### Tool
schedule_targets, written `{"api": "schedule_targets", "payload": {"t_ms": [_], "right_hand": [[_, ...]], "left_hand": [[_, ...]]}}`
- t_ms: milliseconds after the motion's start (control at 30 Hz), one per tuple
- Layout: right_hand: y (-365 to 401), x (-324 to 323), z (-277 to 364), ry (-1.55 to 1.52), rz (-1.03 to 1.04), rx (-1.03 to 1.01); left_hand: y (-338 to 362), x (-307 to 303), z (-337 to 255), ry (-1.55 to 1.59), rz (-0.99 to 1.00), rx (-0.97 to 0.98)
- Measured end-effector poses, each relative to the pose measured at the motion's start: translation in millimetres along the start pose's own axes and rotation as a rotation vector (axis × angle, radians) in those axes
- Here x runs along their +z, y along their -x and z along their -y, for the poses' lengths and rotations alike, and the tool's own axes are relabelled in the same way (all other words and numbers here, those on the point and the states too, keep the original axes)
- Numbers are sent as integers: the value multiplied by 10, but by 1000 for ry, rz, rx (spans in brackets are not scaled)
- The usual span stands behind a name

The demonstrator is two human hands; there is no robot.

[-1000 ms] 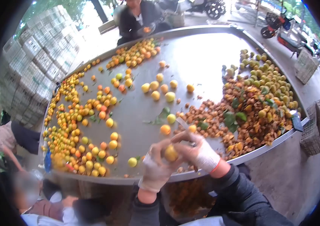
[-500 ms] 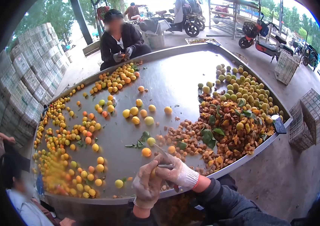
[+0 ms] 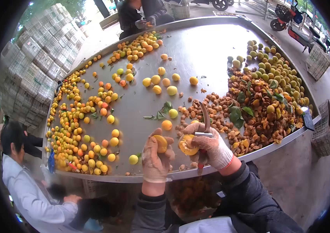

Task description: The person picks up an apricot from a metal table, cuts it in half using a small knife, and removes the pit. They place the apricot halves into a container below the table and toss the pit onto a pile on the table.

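Over the near edge of the table point(image 3: 207, 44), the left hand point(image 3: 155, 160) grasps one fruit half point(image 3: 160, 144); the right hand point(image 3: 213, 146) grips one cut fruit point(image 3: 188, 145) and one curved knife point(image 3: 204, 116). Beyond: one orange fruit point(image 3: 167, 125), one green fruit point(image 3: 173, 113). Bare metal extends to the far edge. Brown pits point(image 3: 220, 109) spread toward the right edge.

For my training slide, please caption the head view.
Gloved left hand and right hand hold apricot halves, the right also gripping a curved knife.

Fruit half point(image 3: 160, 143) in left hand point(image 3: 156, 160)
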State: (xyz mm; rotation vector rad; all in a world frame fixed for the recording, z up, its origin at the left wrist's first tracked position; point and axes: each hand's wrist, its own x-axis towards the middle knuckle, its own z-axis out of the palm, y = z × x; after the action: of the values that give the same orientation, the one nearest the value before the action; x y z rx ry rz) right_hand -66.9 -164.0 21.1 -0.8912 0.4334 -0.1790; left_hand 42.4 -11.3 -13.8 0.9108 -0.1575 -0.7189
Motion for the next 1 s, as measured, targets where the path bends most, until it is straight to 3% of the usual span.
{"api": "schedule_targets", "payload": {"t_ms": [33, 100, 133, 200, 233, 300, 367, 467, 567, 667, 767, 800, 967, 1000], "right_hand": [[14, 11, 62, 38, -12, -1], [27, 30, 165, 67, -36, 10], [29, 35, 208, 116, -70, 14], [49, 3, 237, 176, -69, 13], [55, 9, 229, 169, -80, 15], [49, 65, 184, 330, -8, 13], [-49, 72, -7, 432, 207, -99], [-33, 125, 8, 523, 270, -209], [-26, 122, 16, 145, -207, -268], [-85, 109, 34, -345, -313, -525], [-14, 175, 47, -443, -294, -615], [-3, 167, 0, 101, -434, -705], [23, 146, -78, -20, -289, -841], [16, 127, -94, 127, -263, -940]], "left_hand": [[41, -10, -20, -5, -8, -5], [140, 35, -89, -436, 112, -104], [193, 63, -125, -438, 117, -116], [270, 99, -176, -603, 581, -78], [248, 83, -121, -602, 587, -91], [199, 34, 9, -583, 267, -222], [183, 63, -78, -459, 285, -296], [174, 101, -73, -472, 231, -249], [171, 134, -47, -300, 77, -341], [167, 115, 6, -97, 37, -410], [150, 111, 110, -137, 39, -399], [152, 143, 118, -139, 66, -423], [171, 231, 215, -216, 69, -388], [173, 244, 245, -245, 40, -357]]}}
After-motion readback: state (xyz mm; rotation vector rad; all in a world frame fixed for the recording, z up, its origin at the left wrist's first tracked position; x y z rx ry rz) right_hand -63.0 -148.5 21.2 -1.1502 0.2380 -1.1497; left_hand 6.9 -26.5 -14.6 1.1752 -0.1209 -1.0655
